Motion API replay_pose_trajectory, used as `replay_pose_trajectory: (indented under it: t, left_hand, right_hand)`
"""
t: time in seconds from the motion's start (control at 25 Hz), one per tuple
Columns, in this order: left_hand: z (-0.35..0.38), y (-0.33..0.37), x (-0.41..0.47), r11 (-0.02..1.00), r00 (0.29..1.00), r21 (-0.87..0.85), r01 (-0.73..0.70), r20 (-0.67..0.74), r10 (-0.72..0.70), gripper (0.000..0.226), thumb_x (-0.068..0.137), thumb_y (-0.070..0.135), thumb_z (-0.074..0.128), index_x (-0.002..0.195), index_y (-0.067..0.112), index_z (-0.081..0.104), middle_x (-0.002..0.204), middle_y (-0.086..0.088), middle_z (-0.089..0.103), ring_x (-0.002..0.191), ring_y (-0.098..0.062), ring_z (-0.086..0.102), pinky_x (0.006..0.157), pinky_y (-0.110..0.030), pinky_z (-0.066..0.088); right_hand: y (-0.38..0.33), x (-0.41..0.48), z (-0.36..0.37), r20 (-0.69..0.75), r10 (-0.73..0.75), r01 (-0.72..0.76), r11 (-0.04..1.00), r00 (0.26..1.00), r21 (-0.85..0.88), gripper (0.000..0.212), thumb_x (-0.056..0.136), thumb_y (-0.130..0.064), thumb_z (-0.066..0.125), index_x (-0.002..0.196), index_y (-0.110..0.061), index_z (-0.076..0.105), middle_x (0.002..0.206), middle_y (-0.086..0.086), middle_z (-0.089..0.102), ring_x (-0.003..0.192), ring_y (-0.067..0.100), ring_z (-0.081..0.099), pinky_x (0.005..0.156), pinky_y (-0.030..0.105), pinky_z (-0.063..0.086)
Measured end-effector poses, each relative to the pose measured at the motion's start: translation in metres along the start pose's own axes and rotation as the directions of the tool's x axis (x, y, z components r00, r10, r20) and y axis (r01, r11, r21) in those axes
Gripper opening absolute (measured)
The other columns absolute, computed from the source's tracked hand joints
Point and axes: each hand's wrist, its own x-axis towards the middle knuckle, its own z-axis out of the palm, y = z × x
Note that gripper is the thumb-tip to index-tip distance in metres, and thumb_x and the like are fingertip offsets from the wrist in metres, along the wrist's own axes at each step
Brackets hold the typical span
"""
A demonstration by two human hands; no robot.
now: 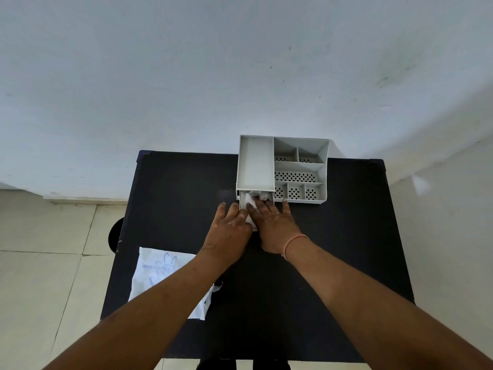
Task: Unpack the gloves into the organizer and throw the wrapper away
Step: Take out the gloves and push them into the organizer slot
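The crumpled clear gloves (256, 196) lie in the organizer's (282, 166) pulled-out drawer (244, 206), just ahead of both hands. The right hand (272, 225) presses flat on them, fingers spread; the left hand (229, 222) steadies the drawer's side, gripping nothing. The wrapper (160, 273) lies nearer the left arm.

You are in a plain indoor room, and whether it is a home or a workroom cannot be told. A bare pale wall (240, 62) with a few scuffs rises before you, large cream floor tiles (40, 284) lie beneath, and a small black desk (333, 249) is pushed against the wall, carrying a grey plastic organizer (322, 166).
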Motion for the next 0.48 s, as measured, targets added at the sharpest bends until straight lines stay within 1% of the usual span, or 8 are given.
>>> replay_pose_trajectory:
  t: [0.08,0.12,0.2,0.28,0.32,0.4,0.44,0.48]
  left_hand:
    - [-0.001,0.000,0.001,1.000,1.000,-0.013,0.002,-0.001,-0.002,0.033,0.098,0.027,0.066,0.128,0.016,0.077,0.137,-0.012,0.071,0.136,-0.036,0.055,0.123,-0.060,0.034]
    - [-0.002,0.000,0.002,1.000,1.000,-0.011,0.008,-0.004,-0.008,0.035,0.099,0.026,0.064,0.130,0.017,0.076,0.136,-0.010,0.072,0.136,-0.035,0.055,0.124,-0.059,0.033]
    - [-0.001,0.001,0.003,1.000,1.000,-0.008,0.015,-0.017,-0.015,0.033,0.099,0.027,0.064,0.127,0.019,0.079,0.134,-0.009,0.074,0.140,-0.036,0.053,0.125,-0.060,0.031]
    - [0.001,0.000,0.002,1.000,0.999,-0.010,0.014,-0.037,-0.015,0.026,0.096,0.030,0.069,0.114,0.020,0.084,0.135,-0.012,0.073,0.142,-0.038,0.052,0.123,-0.062,0.034]
    - [0.002,-0.002,0.001,1.000,0.999,-0.014,0.018,-0.050,-0.019,0.022,0.095,0.030,0.071,0.108,0.020,0.086,0.137,-0.014,0.072,0.142,-0.039,0.052,0.121,-0.063,0.036]
    - [0.004,-0.003,-0.001,0.999,0.996,-0.033,0.042,-0.078,-0.044,0.018,0.092,0.030,0.074,0.101,0.020,0.086,0.138,-0.016,0.069,0.139,-0.040,0.053,0.118,-0.064,0.039]
    - [0.005,-0.002,-0.001,0.997,0.994,-0.043,0.057,-0.086,-0.061,0.018,0.091,0.029,0.074,0.100,0.019,0.086,0.138,-0.017,0.068,0.138,-0.041,0.053,0.117,-0.064,0.039]
    - [0.005,-0.002,-0.002,0.996,0.993,-0.049,0.071,-0.091,-0.075,0.018,0.090,0.029,0.075,0.101,0.019,0.086,0.139,-0.016,0.067,0.137,-0.040,0.053,0.117,-0.064,0.039]
  right_hand:
    - [0.001,0.002,-0.005,0.014,-0.010,0.009,0.999,1.000,0.051,0.088,0.094,-0.030,0.062,0.167,-0.025,0.013,0.177,0.007,0.004,0.163,0.030,0.004,0.126,0.069,0.003]
    - [0.000,0.001,-0.008,-0.022,-0.014,0.017,0.994,1.000,0.105,0.082,0.093,-0.028,0.062,0.164,-0.025,0.021,0.176,0.008,0.012,0.162,0.030,0.010,0.126,0.068,0.006]
    - [-0.006,-0.004,-0.012,-0.193,0.001,0.034,0.983,0.981,0.179,0.067,0.092,-0.026,0.062,0.155,-0.022,0.041,0.165,0.008,0.039,0.156,0.029,0.030,0.126,0.063,0.018]
    - [-0.009,-0.011,-0.010,-0.411,0.052,0.023,0.984,0.910,0.177,0.054,0.087,-0.026,0.065,0.141,-0.020,0.056,0.144,0.005,0.062,0.139,0.027,0.053,0.121,0.052,0.033]
    - [-0.010,-0.014,-0.008,-0.499,0.087,0.008,0.983,0.862,0.186,0.050,0.084,-0.026,0.065,0.134,-0.018,0.062,0.134,0.005,0.068,0.131,0.026,0.059,0.116,0.048,0.040]
    - [-0.009,-0.017,-0.001,-0.579,0.202,-0.054,0.964,0.790,0.262,0.046,0.079,-0.021,0.062,0.125,-0.015,0.066,0.125,0.005,0.070,0.122,0.028,0.061,0.107,0.044,0.046]
    - [-0.009,-0.016,0.002,-0.568,0.264,-0.099,0.948,0.780,0.304,0.047,0.078,-0.017,0.061,0.125,-0.014,0.065,0.125,0.006,0.068,0.123,0.029,0.059,0.106,0.044,0.046]
    - [-0.009,-0.014,0.004,-0.534,0.292,-0.133,0.940,0.794,0.315,0.050,0.077,-0.016,0.062,0.128,-0.013,0.064,0.128,0.007,0.066,0.127,0.031,0.056,0.107,0.046,0.045]
